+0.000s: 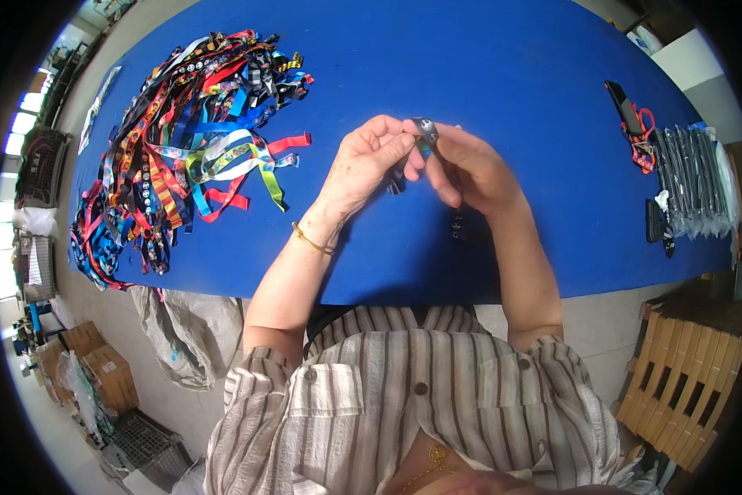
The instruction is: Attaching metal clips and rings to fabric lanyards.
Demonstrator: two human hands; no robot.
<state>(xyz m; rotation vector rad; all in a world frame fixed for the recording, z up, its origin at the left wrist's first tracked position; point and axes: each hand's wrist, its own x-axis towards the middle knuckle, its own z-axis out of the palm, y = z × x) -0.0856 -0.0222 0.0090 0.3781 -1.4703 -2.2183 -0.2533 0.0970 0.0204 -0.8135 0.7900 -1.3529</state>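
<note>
Above the middle of the blue table (371,58), a dark patterned ribbon strap (425,129) with pale prints runs between my two hands. My left hand (358,161) is closed, thumb and forefinger pinching the strap. My right hand (482,169) has its fingers curled round the strap's other side, thumb toward the left hand. Parts of the strap show below the fingers, and the rest is hidden by the hands. To the left lies a large tangled pile of colourful printed ribbon straps (169,153), with white, lime and red ends reaching toward my left forearm.
At the table's right side sit a row of dark items in clear plastic bags (692,177), red-handled scissors (645,124) and a small black object (653,221). A pale sack (189,330) hangs by the front left edge. Stacked brown cardboard (680,388) stands at lower right; boxes (107,375) at lower left.
</note>
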